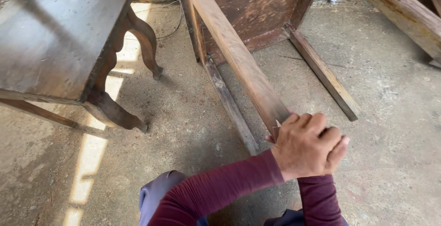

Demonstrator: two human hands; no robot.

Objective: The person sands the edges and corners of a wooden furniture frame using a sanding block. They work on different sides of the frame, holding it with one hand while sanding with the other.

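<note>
head view: dark stool (59, 42) left of table leg (239, 56)

Left of the overturned worn wooden table (257, 10), the dark curved-legged wooden stool (59, 42) stands on the concrete floor (390, 116); both hands (308, 148) clasp its near leg (239, 56).

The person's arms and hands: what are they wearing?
Both arms wear snug, long maroon sleeves that end at the wrists. The left hand and right hand are bare: no gloves, and no rings or watch can be seen. Grey-purple trousers show below the arms.
</note>
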